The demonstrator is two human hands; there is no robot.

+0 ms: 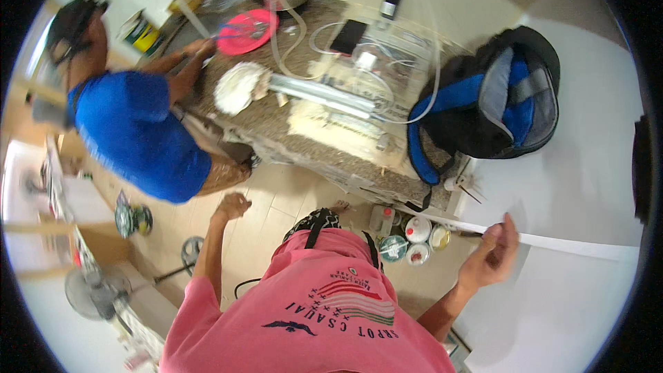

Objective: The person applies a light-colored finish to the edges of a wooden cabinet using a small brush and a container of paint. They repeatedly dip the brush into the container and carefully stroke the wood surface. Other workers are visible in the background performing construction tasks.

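Observation:
My right hand [492, 254] reaches out to a large white board [580, 186] on the right and pinches a long white strip [587, 246] that runs across it. The strip's left end reaches toward the counter's corner. My left hand [233, 205] is stretched forward on the left over the wooden floor, its fingers curled into a loose fist with nothing in it. My pink shirt [311, 311] fills the lower middle of the view.
A granite counter [276, 114] ahead holds a fluffy white roller [238, 88], clear tubing, a phone and a pink plate [245, 31]. A blue and black backpack [494, 100] rests at its right end. Small paint tins [407, 238] stand on the floor. A person in a blue shirt [135, 135] works at the counter; a fan [90, 293] stands lower left.

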